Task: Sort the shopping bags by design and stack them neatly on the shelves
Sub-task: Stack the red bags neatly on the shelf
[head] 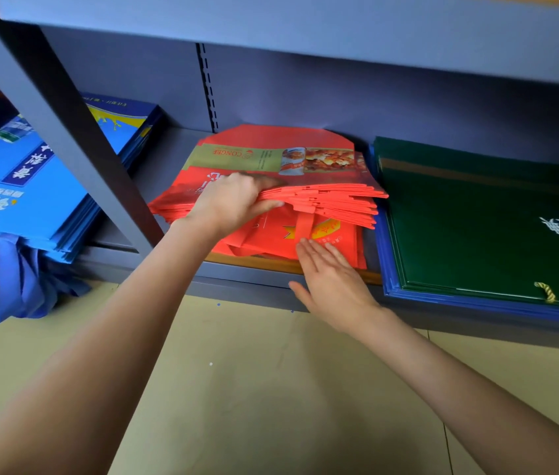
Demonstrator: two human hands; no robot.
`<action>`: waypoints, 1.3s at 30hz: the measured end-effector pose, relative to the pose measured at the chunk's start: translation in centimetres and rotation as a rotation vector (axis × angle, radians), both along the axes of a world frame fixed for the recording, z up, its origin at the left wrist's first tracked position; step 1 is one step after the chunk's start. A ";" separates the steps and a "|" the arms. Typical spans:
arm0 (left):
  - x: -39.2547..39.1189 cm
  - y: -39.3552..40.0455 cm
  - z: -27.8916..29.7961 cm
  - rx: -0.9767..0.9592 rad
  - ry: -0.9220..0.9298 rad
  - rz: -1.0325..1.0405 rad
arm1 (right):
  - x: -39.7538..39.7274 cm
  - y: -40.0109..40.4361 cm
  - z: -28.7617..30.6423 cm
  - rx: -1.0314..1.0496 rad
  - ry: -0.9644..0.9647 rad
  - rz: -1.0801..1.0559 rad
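Hands both at the red bags [333, 200] on the bottom shelf [254, 281]. Left hand [233, 200] grips the upper bundle at its near edge, lifted clear of the lower red bags; thumb position unclear, probably underneath. Right hand [331, 282] flat, fingers straight, fingertips touching the lower bag just below the lifted edge. Green bags [483, 221] stacked right of the right hand, blue bags [28, 190] well left of the left hand.

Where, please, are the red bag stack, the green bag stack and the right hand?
red bag stack [336, 200], head view, front edges of the lifted bags
green bag stack [470, 228], head view, top bag's face
right hand [331, 282], head view, back of hand
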State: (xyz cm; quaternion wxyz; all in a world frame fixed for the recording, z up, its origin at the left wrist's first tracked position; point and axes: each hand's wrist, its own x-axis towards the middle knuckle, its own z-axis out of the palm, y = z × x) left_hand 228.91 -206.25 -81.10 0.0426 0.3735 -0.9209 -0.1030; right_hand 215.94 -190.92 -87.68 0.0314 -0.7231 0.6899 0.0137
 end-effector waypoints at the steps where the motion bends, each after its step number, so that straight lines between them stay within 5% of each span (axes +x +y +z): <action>1: 0.0 0.0 -0.1 -0.014 -0.016 -0.008 | 0.1 -0.1 0.0 0.017 -0.006 -0.002; 11: 0.0 1.7 -2.9 -0.172 -0.101 -0.100 | 2.6 0.3 -1.6 -0.074 -0.029 -0.243; 20: -0.2 2.5 -4.5 -0.235 -0.268 -0.103 | -0.1 2.6 1.6 -0.567 -0.260 0.007; 24: -0.2 2.6 -4.7 -0.262 -0.267 -0.108 | -1.9 0.2 2.3 -0.550 -0.294 -0.085; 28: -0.1 2.1 -4.9 -0.253 -0.191 -0.102 | -1.2 1.7 1.4 -0.599 -0.241 0.051; 33: 0.3 0.8 -2.7 -0.476 0.278 -0.060 | -0.4 1.9 -0.3 -0.251 -0.178 0.010; 39: -0.2 -0.5 1.3 -0.613 0.261 0.045 | 0.5 -0.7 -0.2 0.054 -0.161 -0.087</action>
